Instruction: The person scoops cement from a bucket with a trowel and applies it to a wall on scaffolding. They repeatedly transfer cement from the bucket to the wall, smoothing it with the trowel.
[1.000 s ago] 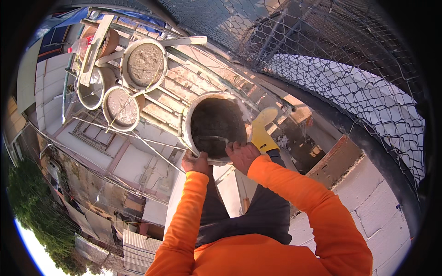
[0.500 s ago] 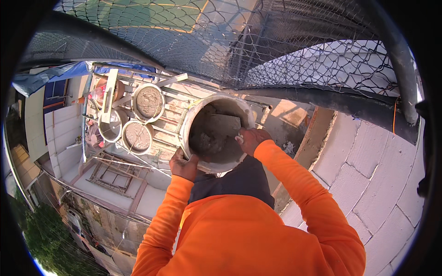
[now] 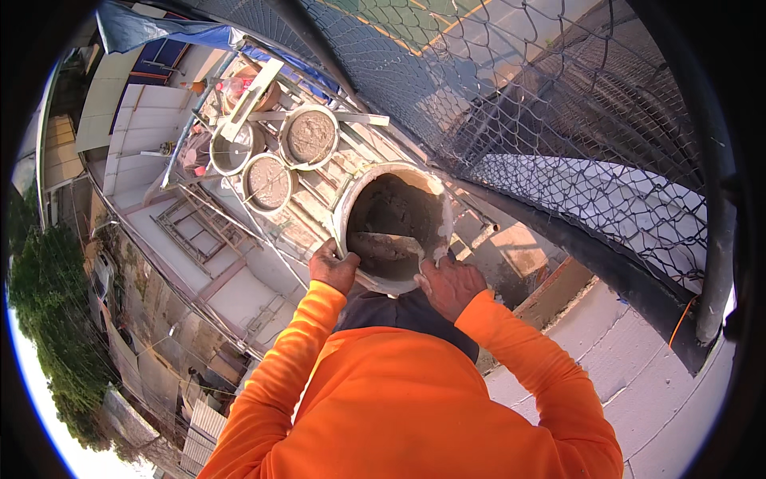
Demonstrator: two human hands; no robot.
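Observation:
A large pale bucket [image 3: 341,214] coated with dried mortar is tipped with its mouth toward me. Grey wet mortar [image 3: 395,203] lies inside it. My left hand [image 3: 333,267] grips its near-left rim, thumb toward the opening and fingers on the outside. My right hand [image 3: 453,285], at the near-right rim, is closed round the handle of a trowel, which its fingers mostly hide. The trowel's mortar-smeared blade [image 3: 387,246] reaches into the bucket, lying across its near part.
Left of the bucket, mortar-filled tubs [image 3: 309,136] stand on a plank scaffold [image 3: 319,191], with a board [image 3: 254,97] across some of them. A chain-link fence [image 3: 590,136] rises ahead and right. A pale block wall [image 3: 614,351] is at right; rooftops and trees lie below left.
The trowel blade has moved from the far part of the bucket to the near side and now shows more edge-on. My right hand has come lower, nearer the rim. The whole view has turned.

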